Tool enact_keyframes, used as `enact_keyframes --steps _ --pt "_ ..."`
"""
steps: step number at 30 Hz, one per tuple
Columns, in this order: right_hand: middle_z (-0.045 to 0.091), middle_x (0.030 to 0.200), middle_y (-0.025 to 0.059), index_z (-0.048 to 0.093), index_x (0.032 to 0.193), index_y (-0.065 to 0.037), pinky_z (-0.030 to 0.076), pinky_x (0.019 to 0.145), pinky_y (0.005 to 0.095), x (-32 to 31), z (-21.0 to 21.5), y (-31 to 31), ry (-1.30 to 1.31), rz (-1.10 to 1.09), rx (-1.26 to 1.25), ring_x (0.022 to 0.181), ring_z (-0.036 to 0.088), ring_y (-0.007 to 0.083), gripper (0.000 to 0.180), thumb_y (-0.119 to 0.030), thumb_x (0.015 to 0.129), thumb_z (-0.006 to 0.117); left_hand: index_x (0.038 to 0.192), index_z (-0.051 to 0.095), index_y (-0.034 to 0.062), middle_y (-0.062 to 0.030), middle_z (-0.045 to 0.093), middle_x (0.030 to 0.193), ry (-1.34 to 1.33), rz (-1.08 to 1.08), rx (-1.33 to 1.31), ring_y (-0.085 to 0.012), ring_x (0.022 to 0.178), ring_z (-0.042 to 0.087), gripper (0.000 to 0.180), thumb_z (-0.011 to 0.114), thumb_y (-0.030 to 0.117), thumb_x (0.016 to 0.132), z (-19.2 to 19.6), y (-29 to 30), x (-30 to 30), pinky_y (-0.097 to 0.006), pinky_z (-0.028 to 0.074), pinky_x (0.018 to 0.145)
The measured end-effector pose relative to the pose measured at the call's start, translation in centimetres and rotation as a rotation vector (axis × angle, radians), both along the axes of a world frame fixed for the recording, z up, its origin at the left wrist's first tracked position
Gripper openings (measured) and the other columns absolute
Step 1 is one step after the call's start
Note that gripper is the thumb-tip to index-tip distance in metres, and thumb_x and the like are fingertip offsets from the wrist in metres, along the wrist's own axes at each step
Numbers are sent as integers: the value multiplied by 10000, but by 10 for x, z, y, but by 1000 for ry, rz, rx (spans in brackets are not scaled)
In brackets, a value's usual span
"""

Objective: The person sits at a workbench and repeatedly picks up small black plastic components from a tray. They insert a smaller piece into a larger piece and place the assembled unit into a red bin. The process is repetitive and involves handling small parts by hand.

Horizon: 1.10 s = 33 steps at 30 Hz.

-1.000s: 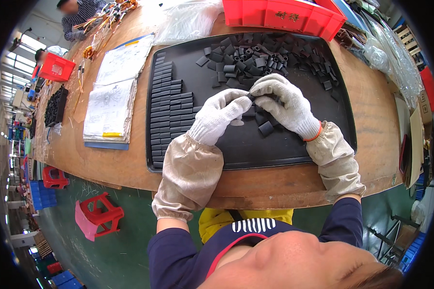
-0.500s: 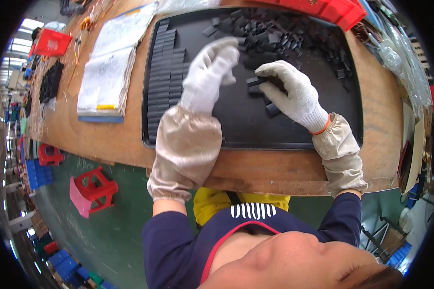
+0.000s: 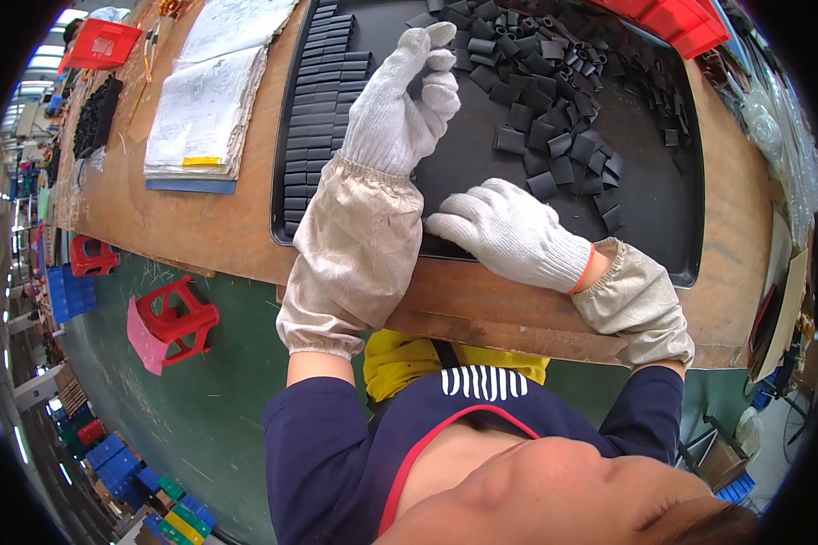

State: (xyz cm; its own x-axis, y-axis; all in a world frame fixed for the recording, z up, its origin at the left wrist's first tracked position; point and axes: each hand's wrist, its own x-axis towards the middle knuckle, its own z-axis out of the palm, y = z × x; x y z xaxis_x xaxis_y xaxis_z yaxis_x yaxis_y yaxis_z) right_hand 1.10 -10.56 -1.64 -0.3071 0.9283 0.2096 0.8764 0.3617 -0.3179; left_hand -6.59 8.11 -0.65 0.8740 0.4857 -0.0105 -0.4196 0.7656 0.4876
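Note:
Both my hands wear white knit gloves, with beige sleeve covers on the forearms. My left hand (image 3: 402, 104) hovers over the left part of a black tray (image 3: 482, 173), its fingers curved and apart, with nothing visible between them. Beside it, short black tubes (image 3: 314, 123) lie in neat columns along the tray's left side. Palm down and closed, my right hand (image 3: 511, 232) is at the tray's near edge, fingertips pointing left; whatever they hold is hidden. Beyond it spreads a loose heap of black tube pieces (image 3: 545, 100).
An open stack of papers (image 3: 195, 118) lies on the wooden table (image 3: 236, 222) left of the tray. A black slotted holder (image 3: 97, 118) and a red bin (image 3: 103, 44) stand farther left. Another red bin (image 3: 677, 23) is behind the tray; plastic bags (image 3: 777, 145) hang at right. A red stool (image 3: 180, 318) stands on the floor.
My right hand has moved nearer and left; the tube it pinched no longer shows. The heap now reaches closer to me. My left hand has risen slightly farther away.

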Motion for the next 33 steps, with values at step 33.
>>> enact_keyframes --steps 33 --pt "680 1137 134 752 960 -138 475 975 452 67 28 2 380 -517 478 1119 628 336 171 -101 793 761 1449 521 91 -27 622 1087 502 -335 726 -101 834 545 750 425 685 1001 18 -45 1 -279 524 749"
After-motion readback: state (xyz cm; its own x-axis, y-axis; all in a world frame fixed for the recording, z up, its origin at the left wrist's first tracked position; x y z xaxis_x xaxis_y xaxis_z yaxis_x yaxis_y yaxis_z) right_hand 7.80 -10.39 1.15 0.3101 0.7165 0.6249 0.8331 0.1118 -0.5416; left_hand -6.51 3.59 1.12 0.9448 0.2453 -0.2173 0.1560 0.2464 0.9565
